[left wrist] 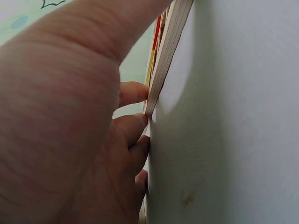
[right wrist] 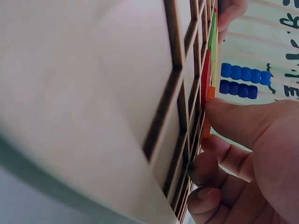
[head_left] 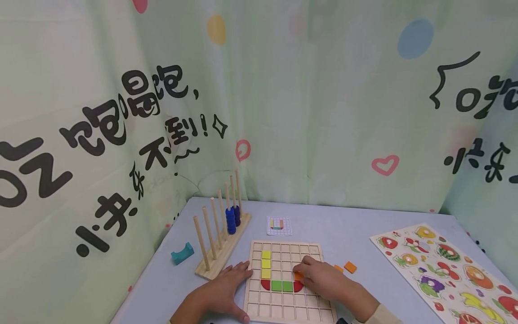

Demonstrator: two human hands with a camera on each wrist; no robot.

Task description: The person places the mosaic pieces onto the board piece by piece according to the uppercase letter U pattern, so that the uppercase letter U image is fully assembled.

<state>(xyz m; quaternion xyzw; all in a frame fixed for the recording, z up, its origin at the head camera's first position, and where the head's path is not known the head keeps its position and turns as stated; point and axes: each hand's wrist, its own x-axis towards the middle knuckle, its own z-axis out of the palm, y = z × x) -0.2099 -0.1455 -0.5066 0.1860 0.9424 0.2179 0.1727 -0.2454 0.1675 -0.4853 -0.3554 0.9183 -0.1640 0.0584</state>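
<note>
A wooden grid board [head_left: 279,310] lies on the table in front of me. Along its left edge rests my left hand [head_left: 220,290], fingers extended and thumb near the lower corner; the left wrist view shows fingertips against the board's side [left wrist: 170,51]. My right hand [head_left: 323,279] pinches an orange square tile [right wrist: 207,128] over the grid, just above the right-hand red rounded tile [head_left: 298,286]. Yellow tiles [head_left: 265,264] form a column on the left. Beneath them sits another red rounded tile [head_left: 265,285], followed by two green tiles [head_left: 282,286]. Fingers partly cover the orange tile.
Loose orange tiles [head_left: 350,267] lie right of the board. A small pattern card [head_left: 279,226] is behind it. At left stand a wooden peg rack [head_left: 214,258] with blue beads [head_left: 230,220] and a teal piece [head_left: 182,253]. A fruit-picture board [head_left: 408,270] lies far right.
</note>
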